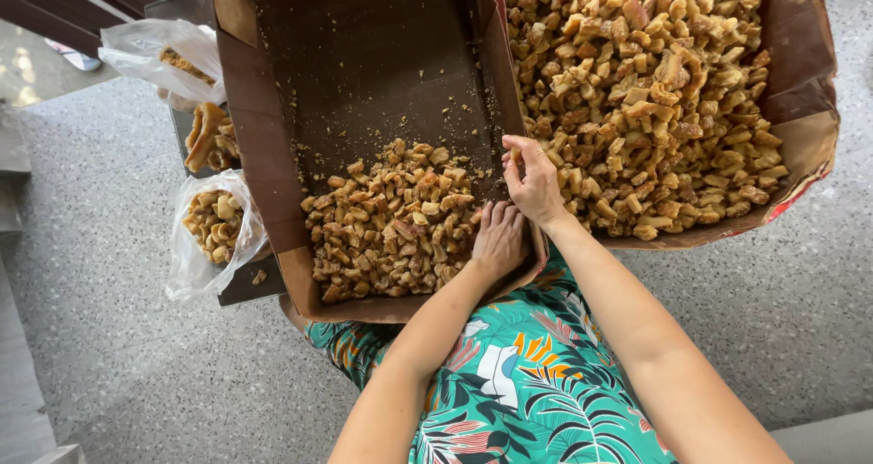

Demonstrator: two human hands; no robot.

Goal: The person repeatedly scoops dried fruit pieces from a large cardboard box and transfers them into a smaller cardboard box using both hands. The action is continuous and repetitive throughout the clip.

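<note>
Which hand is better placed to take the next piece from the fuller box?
The right hand: it rests at the edge of the fuller box, touching its pieces. The left hand lies in the other box.

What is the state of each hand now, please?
Left hand: open, palm down on the brown pieces in the left box.
Right hand: fingers pinched on one small piece at the box edge.

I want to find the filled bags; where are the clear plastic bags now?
In the head view, two clear plastic bags lie at the left, beside the left cardboard box on the speckled floor.
</note>
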